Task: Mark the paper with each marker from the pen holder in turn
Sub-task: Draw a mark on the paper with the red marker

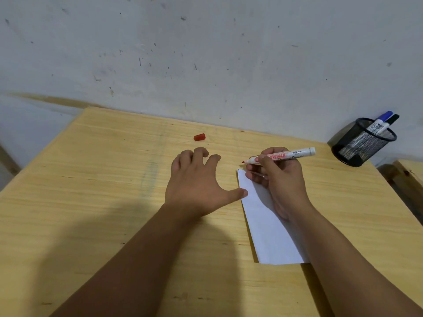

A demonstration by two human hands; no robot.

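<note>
My right hand [280, 177] grips an uncapped red marker [290, 154], its red tip pointing left just above the far corner of the white paper [265, 229]. A small dark mark shows at that corner. My left hand [196, 179] hovers with fingers spread, the thumb touching the paper's left edge. The red cap [199, 137] lies on the table beyond my left hand. A black mesh pen holder [362, 143] stands at the far right corner with a blue marker [381, 121] and a black marker [392, 119] in it.
The wooden table [103, 191] meets a scuffed grey wall [206, 53] at its far edge. Another wooden piece [409, 179] sits past the table's right edge. My forearms cross the near half of the table.
</note>
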